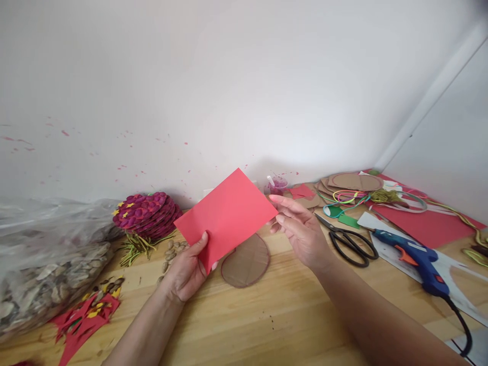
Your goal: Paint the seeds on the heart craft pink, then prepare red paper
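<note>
A red sheet of paper point(232, 211) is held up over the table, tilted, between both hands. My left hand point(186, 269) is closed on its lower left corner, with the thumb lying across the front. At the right corner my right hand point(299, 231) pinches the edge between thumb and fingers. Below the paper a round cardboard disc point(246, 264) with a dark outline lies on the wood, its upper part hidden by the sheet. Black-handled scissors point(348, 244) rest on the table just right of my right hand.
A blue glue gun point(415, 254) lies at right on white paper, near red card point(423, 218). Cardboard discs point(354, 182) are stacked behind. At left stand purple decorated discs point(148, 213), a plastic bag of shells point(53, 274) and red scraps point(87, 320). A white wall point(229, 91) closes the back.
</note>
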### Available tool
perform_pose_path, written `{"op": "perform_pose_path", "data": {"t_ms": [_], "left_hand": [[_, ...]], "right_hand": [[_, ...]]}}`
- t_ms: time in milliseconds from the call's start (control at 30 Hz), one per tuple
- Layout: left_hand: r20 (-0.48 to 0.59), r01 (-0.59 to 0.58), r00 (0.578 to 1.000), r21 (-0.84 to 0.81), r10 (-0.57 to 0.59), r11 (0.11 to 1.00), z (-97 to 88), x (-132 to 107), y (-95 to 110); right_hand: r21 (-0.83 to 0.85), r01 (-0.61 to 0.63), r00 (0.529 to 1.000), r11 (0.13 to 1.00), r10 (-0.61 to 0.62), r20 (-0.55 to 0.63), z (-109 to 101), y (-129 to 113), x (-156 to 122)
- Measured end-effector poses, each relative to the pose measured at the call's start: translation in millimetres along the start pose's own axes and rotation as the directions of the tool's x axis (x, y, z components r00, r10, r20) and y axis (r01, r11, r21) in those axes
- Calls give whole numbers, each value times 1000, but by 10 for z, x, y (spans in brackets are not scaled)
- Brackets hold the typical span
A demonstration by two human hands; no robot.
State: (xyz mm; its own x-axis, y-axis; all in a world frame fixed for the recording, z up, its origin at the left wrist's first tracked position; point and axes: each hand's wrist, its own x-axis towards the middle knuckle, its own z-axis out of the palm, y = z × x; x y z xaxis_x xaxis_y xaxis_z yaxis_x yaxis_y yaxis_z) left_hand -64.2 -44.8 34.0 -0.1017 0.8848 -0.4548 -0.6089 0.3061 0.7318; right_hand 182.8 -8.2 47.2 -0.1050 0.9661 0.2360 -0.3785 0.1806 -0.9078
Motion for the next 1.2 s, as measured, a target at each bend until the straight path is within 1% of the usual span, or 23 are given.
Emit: {"op": "perform_pose_path", "data": {"t_ms": [200, 367, 500, 567, 700, 767, 900, 1067, 1200], "left_hand": [[3, 23, 1000, 9, -23, 1000, 19, -19, 19], [-4, 30, 1000, 9, -30, 1000, 8, -15, 8], [17, -25, 1000, -13, 26, 1000, -17, 18, -34], [15, -55, 998, -13, 55, 998, -31, 33, -57], [34, -93, 995, 21, 92, 995, -47, 36, -92], [61, -86, 995, 47, 83, 995, -54, 25, -102], [107, -40, 994, 104, 29, 994, -64, -1, -110], [99, -54, 994, 110, 44, 992, -60, 1, -113], [94, -65, 994, 94, 56, 993, -67, 26, -117]], "right_hand": [[-3, 40, 999, 999, -40, -5, 11, -31, 10], [-48, 53, 998, 997, -54, -15, 14, -11, 4], [-94, 13, 1000, 996, -13, 2, -13, -3, 8], [-111, 1, 1000, 994, -3, -14, -32, -16, 18], [-186, 37, 999, 982, -43, -28, -73, -54, 39], [-202, 56, 998, 978, -57, 0, -90, -66, 40], [-226, 41, 999, 973, -36, 26, -98, -75, 28], [-259, 56, 998, 964, -54, 14, -77, -77, 12], [-222, 55, 998, 974, -50, 30, -62, -72, 16]]}}
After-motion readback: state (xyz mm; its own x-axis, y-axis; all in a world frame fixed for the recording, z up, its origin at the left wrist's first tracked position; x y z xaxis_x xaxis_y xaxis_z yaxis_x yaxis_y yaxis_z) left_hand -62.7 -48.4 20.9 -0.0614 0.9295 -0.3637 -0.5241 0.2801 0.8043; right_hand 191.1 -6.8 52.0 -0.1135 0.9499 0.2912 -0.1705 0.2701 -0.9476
